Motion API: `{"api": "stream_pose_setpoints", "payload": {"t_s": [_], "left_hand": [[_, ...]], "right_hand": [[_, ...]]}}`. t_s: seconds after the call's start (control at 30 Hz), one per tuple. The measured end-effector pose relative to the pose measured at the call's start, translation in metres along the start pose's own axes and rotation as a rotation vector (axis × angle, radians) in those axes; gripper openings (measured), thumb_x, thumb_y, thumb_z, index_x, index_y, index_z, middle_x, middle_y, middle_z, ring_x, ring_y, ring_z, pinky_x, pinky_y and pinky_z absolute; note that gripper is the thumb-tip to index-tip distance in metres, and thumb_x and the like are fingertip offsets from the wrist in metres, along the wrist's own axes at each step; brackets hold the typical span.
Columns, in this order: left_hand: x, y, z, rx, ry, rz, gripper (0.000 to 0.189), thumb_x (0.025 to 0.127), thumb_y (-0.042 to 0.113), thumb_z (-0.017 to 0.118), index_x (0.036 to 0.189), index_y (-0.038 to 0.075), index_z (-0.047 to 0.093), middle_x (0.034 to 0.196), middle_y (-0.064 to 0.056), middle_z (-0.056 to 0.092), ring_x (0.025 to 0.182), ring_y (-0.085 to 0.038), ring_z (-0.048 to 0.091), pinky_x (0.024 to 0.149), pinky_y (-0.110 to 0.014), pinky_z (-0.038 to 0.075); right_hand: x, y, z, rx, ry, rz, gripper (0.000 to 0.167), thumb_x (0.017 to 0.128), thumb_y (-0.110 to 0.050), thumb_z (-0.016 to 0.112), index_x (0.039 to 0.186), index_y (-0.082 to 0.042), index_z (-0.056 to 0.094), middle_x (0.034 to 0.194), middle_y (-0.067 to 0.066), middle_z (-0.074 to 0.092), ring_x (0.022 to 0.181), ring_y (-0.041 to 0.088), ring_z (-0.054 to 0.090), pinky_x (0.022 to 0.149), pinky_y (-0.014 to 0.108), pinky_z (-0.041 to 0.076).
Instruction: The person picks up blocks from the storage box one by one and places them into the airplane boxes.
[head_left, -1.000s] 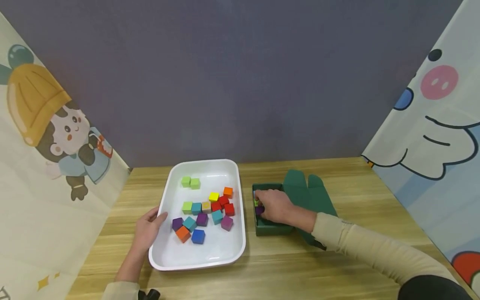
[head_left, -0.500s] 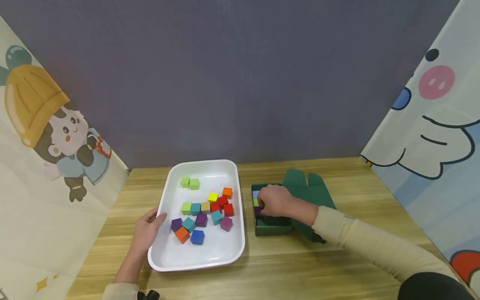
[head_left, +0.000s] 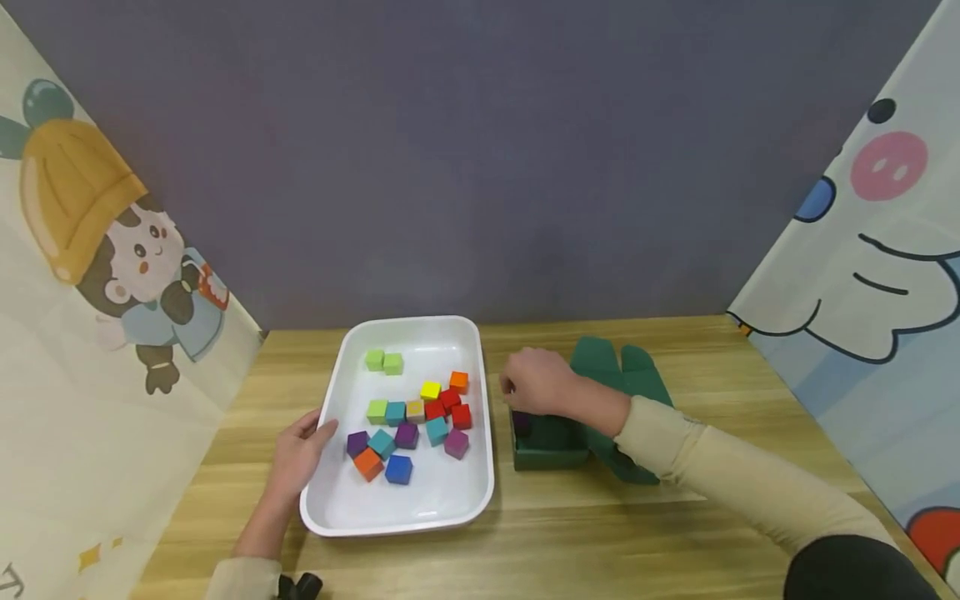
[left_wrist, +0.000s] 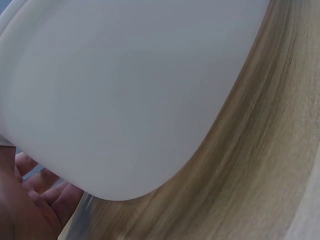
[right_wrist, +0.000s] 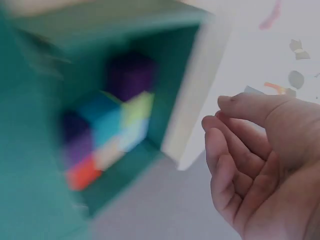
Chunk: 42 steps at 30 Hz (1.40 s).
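My left hand (head_left: pixel 294 454) grips the left rim of a white tray (head_left: pixel 420 510), thumb over the edge; in the left wrist view its fingers curl beside the tray's outer wall. Several coloured cubes, among them a blue cube (head_left: pixel 399 470) and a yellow cube (head_left: pixel 431 390), lie scattered in the tray. My right hand (head_left: pixel 542 382) is over the far left corner of a green box (head_left: pixel 551 460), fingers loosely bent and holding nothing. Inside the box, the right wrist view shows several cubes packed together, including a teal cube (right_wrist: pixel 102 117) and a dark purple cube (right_wrist: pixel 131 77), somewhat blurred.
The box's green lid (head_left: pixel 637 385) lies folded open to the right, partly under my right forearm. Box and tray stand side by side on a wooden table (head_left: pixel 570 533), a narrow gap between them. A grey panel (head_left: pixel 480 167) rises behind, with printed cloths on both sides.
My right hand has lifted out of the box and shifted toward its far left corner, letting go of the cubes there. The left hand stays on the tray.
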<state>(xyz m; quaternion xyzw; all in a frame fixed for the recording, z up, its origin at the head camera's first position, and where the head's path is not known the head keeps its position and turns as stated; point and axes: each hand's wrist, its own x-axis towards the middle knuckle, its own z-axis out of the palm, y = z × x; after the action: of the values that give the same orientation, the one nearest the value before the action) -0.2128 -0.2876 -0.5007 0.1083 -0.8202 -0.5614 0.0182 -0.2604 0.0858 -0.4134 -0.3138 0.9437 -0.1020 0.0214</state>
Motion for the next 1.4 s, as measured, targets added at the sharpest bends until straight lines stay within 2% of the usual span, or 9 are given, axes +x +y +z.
{"api": "stream_pose_setpoints", "payload": {"t_s": [0.13, 0.27, 0.37, 0.47, 0.57, 0.77, 0.83, 1.13, 1.4], "left_hand": [[0.001, 0.001, -0.003, -0.007, 0.009, 0.006, 0.047, 0.098, 0.020, 0.058, 0.137, -0.005, 0.049, 0.130, -0.029, 0.054, 0.109, -0.032, 0.060, 0.077, -0.026, 0.056], [0.001, 0.001, -0.003, -0.012, 0.008, 0.013, 0.047, 0.098, 0.019, 0.058, 0.137, -0.006, 0.050, 0.129, -0.030, 0.054, 0.110, -0.034, 0.059, 0.080, -0.031, 0.056], [0.001, -0.001, -0.001, -0.031, 0.000, 0.018, 0.046, 0.098, 0.018, 0.059, 0.136, -0.006, 0.051, 0.128, -0.030, 0.055, 0.109, -0.036, 0.060, 0.079, -0.035, 0.057], [0.001, -0.003, 0.001, -0.049, 0.003, 0.028, 0.044, 0.097, 0.015, 0.059, 0.135, -0.007, 0.052, 0.127, -0.030, 0.055, 0.108, -0.036, 0.060, 0.079, -0.034, 0.057], [0.001, -0.004, 0.002, -0.048, 0.009, 0.034, 0.043, 0.097, 0.013, 0.059, 0.134, -0.007, 0.052, 0.127, -0.030, 0.056, 0.108, -0.035, 0.060, 0.078, -0.031, 0.057], [0.001, -0.003, 0.000, -0.058, 0.004, 0.023, 0.044, 0.097, 0.015, 0.058, 0.135, -0.006, 0.052, 0.128, -0.030, 0.055, 0.109, -0.035, 0.060, 0.080, -0.031, 0.056], [0.001, -0.003, 0.001, -0.069, 0.003, 0.024, 0.044, 0.097, 0.015, 0.059, 0.135, -0.006, 0.051, 0.128, -0.030, 0.055, 0.109, -0.036, 0.060, 0.081, -0.033, 0.056], [0.000, -0.004, 0.005, -0.080, 0.000, 0.010, 0.045, 0.096, 0.013, 0.060, 0.136, -0.006, 0.051, 0.128, -0.031, 0.055, 0.109, -0.037, 0.059, 0.081, -0.036, 0.056], [0.002, -0.003, 0.003, -0.069, 0.029, 0.021, 0.044, 0.096, 0.013, 0.060, 0.134, -0.006, 0.052, 0.126, -0.030, 0.057, 0.106, -0.033, 0.061, 0.080, -0.035, 0.056]], "right_hand": [[0.036, -0.030, -0.019, 0.015, -0.027, 0.006, 0.007, 0.086, -0.020, 0.071, 0.084, -0.016, 0.077, 0.068, -0.008, 0.060, 0.058, 0.010, 0.049, 0.050, 0.020, 0.043], [0.075, -0.060, -0.024, 0.011, -0.052, -0.026, 0.017, 0.088, -0.026, 0.072, 0.101, -0.016, 0.076, 0.085, -0.007, 0.067, 0.073, 0.012, 0.056, 0.065, 0.022, 0.050], [0.101, -0.079, -0.020, 0.011, -0.061, -0.050, 0.021, 0.088, -0.024, 0.071, 0.107, -0.016, 0.075, 0.096, -0.005, 0.069, 0.082, 0.012, 0.057, 0.073, 0.024, 0.051], [0.125, -0.093, -0.011, 0.025, -0.078, -0.033, 0.024, 0.087, -0.019, 0.072, 0.110, -0.016, 0.074, 0.105, -0.004, 0.069, 0.087, 0.012, 0.058, 0.080, 0.025, 0.052], [0.145, -0.101, -0.001, 0.011, -0.085, 0.001, 0.024, 0.085, -0.015, 0.072, 0.110, -0.016, 0.072, 0.104, -0.005, 0.068, 0.085, 0.012, 0.056, 0.080, 0.026, 0.052], [0.177, -0.098, 0.022, -0.026, -0.104, 0.063, 0.003, 0.084, -0.014, 0.070, 0.086, -0.016, 0.067, 0.073, -0.005, 0.054, 0.067, 0.012, 0.046, 0.058, 0.023, 0.043], [0.184, -0.095, 0.029, -0.024, -0.112, 0.083, 0.007, 0.084, -0.016, 0.070, 0.080, -0.016, 0.064, 0.069, -0.004, 0.051, 0.064, 0.013, 0.044, 0.054, 0.024, 0.040], [0.207, -0.080, 0.058, 0.014, -0.114, 0.177, 0.015, 0.080, -0.017, 0.071, 0.081, -0.015, 0.056, 0.077, -0.002, 0.053, 0.070, 0.015, 0.047, 0.055, 0.028, 0.042], [0.218, -0.079, 0.067, 0.042, -0.087, 0.171, 0.015, 0.076, -0.011, 0.073, 0.082, -0.014, 0.059, 0.080, -0.002, 0.059, 0.073, 0.016, 0.054, 0.059, 0.028, 0.047]]}}
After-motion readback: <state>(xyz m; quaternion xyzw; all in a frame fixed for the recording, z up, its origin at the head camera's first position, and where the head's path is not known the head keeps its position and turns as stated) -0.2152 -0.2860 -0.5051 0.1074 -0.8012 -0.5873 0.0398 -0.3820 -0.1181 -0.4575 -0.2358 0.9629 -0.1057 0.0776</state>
